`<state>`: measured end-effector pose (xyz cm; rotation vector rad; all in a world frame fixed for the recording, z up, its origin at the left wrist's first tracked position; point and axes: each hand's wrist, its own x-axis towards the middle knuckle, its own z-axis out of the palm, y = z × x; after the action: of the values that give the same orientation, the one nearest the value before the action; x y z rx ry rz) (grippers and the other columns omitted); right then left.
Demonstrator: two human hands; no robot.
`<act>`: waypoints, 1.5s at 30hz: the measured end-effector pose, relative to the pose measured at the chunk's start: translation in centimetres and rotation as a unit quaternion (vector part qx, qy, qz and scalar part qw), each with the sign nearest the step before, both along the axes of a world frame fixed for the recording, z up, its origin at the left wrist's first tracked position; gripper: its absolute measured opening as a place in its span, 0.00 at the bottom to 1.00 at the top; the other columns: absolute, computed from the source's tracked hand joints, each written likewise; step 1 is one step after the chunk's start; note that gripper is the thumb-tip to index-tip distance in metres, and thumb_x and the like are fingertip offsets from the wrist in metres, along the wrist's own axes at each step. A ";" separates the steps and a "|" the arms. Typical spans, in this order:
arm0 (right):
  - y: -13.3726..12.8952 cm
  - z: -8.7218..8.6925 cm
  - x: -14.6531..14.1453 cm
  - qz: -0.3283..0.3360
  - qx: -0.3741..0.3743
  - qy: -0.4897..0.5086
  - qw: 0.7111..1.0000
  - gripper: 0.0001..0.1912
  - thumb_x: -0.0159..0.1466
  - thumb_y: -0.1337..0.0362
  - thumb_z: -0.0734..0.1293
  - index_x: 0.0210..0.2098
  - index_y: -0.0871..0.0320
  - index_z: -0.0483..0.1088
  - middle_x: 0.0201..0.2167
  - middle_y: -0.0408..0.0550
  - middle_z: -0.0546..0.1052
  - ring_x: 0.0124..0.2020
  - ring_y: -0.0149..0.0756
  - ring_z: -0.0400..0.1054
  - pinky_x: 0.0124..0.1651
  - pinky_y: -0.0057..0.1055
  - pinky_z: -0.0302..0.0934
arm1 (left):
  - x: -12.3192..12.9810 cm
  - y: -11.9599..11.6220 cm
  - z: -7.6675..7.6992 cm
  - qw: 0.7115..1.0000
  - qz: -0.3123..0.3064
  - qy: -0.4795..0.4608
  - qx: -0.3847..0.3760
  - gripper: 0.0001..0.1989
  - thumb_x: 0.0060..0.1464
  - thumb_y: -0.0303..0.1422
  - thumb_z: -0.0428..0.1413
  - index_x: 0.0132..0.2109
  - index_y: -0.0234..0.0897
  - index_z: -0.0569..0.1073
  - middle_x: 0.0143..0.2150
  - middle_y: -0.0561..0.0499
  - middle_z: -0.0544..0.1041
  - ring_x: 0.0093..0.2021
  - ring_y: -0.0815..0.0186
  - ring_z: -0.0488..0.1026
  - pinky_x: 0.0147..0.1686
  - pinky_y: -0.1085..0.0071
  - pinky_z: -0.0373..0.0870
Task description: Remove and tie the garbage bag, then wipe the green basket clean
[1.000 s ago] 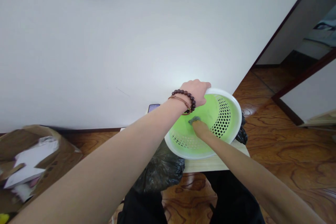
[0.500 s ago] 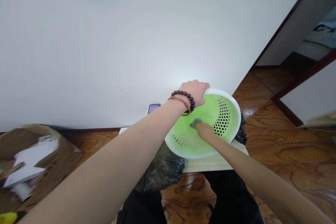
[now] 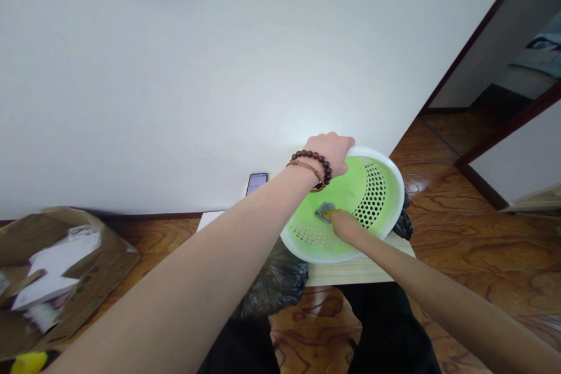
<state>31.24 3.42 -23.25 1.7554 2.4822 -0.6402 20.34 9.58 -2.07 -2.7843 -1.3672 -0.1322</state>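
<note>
A round green basket (image 3: 354, 178) with a white rim and rows of holes rests tilted on a small light wooden table (image 3: 350, 273). My left hand (image 3: 332, 152), with a beaded bracelet at the wrist, grips the basket's far rim. Inside the basket, my right hand (image 3: 344, 224) is closed on a grey cloth (image 3: 325, 209), which lies against the green inner surface.
A phone (image 3: 256, 182) lies at the table's far left by the white wall. Black plastic bags (image 3: 280, 277) hang at the table's sides. An open cardboard box (image 3: 99, 280) with papers stands on the floor at left.
My left hand and the basket have shifted slightly to the right. The grey cloth in my right hand has moved a little left and down.
</note>
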 end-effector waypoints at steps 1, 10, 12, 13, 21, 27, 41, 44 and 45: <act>-0.1 0.0 0.0 -0.018 0.001 -0.016 1.000 0.27 0.57 0.79 0.53 0.51 0.60 0.68 0.43 0.55 0.75 0.42 0.42 0.69 0.45 0.35 0.59 | 0.0 0.0 0.0 1.000 0.000 -0.002 -0.001 0.18 0.45 0.29 0.49 0.45 0.41 0.70 0.36 0.45 0.74 0.35 0.60 0.71 0.29 0.68 0.65; -0.6 1.6 -7.7 -0.063 0.033 0.246 0.967 0.23 0.63 0.70 0.53 0.56 0.52 0.64 0.49 0.41 0.73 0.45 0.36 0.68 0.47 0.27 0.59 | -0.2 -0.1 0.2 1.000 0.019 0.012 -0.014 0.21 0.46 0.30 0.49 0.50 0.44 0.68 0.41 0.46 0.74 0.38 0.60 0.71 0.34 0.66 0.65; -0.9 1.4 -6.1 -0.032 0.017 0.205 0.978 0.24 0.62 0.72 0.54 0.55 0.53 0.65 0.49 0.44 0.73 0.45 0.36 0.68 0.48 0.28 0.58 | -0.4 -0.2 0.3 0.999 0.026 0.017 -0.008 0.21 0.46 0.29 0.49 0.50 0.45 0.68 0.41 0.46 0.74 0.38 0.60 0.71 0.34 0.66 0.65; -0.9 1.2 -4.8 -0.010 0.008 0.167 0.986 0.24 0.61 0.74 0.54 0.54 0.54 0.66 0.48 0.46 0.73 0.45 0.37 0.68 0.48 0.29 0.58 | -0.6 -0.2 0.3 0.999 0.027 0.018 -0.007 0.21 0.46 0.29 0.49 0.50 0.45 0.68 0.40 0.46 0.74 0.37 0.60 0.71 0.33 0.66 0.65; 0.1 0.3 -1.1 -0.024 0.007 -0.025 0.999 0.21 0.59 0.77 0.53 0.45 0.64 0.72 0.41 0.58 0.75 0.42 0.43 0.69 0.46 0.35 0.59 | -0.5 -0.3 0.2 1.000 0.019 0.007 -0.005 0.21 0.45 0.29 0.49 0.49 0.44 0.69 0.37 0.46 0.74 0.34 0.63 0.71 0.29 0.69 0.63; 1.0 0.2 -6.9 -0.062 0.031 0.210 0.975 0.24 0.60 0.72 0.54 0.54 0.53 0.66 0.49 0.41 0.73 0.46 0.34 0.68 0.50 0.28 0.58 | -0.5 -0.4 0.4 1.000 0.011 0.010 -0.007 0.22 0.45 0.29 0.49 0.49 0.44 0.69 0.38 0.46 0.74 0.35 0.61 0.71 0.30 0.68 0.64; 1.9 -0.7 -5.7 -0.077 0.017 0.124 0.989 0.23 0.58 0.75 0.55 0.50 0.57 0.69 0.46 0.48 0.74 0.45 0.38 0.69 0.48 0.29 0.59 | -0.2 -0.6 0.1 1.000 -0.005 0.005 -0.016 0.21 0.45 0.28 0.48 0.49 0.43 0.69 0.39 0.45 0.74 0.36 0.59 0.71 0.31 0.67 0.65; 1.4 -0.1 -7.0 -0.056 0.031 0.213 0.975 0.23 0.60 0.72 0.55 0.52 0.55 0.68 0.48 0.42 0.73 0.46 0.36 0.68 0.48 0.27 0.58 | -0.2 -0.5 0.1 1.000 -0.007 0.000 -0.024 0.21 0.45 0.28 0.48 0.48 0.44 0.70 0.39 0.45 0.74 0.36 0.59 0.71 0.31 0.66 0.65; 1.0 0.1 -6.3 -0.038 0.024 0.214 0.976 0.23 0.60 0.72 0.55 0.51 0.54 0.69 0.48 0.41 0.73 0.46 0.36 0.68 0.49 0.27 0.58 | -0.3 -0.5 0.1 1.000 -0.006 -0.001 -0.027 0.20 0.45 0.29 0.48 0.48 0.44 0.70 0.39 0.45 0.74 0.36 0.60 0.71 0.32 0.66 0.65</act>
<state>24.91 4.44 -23.11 1.9084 2.7219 -1.0766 20.05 9.10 -2.01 -2.8376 -1.3757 -0.0988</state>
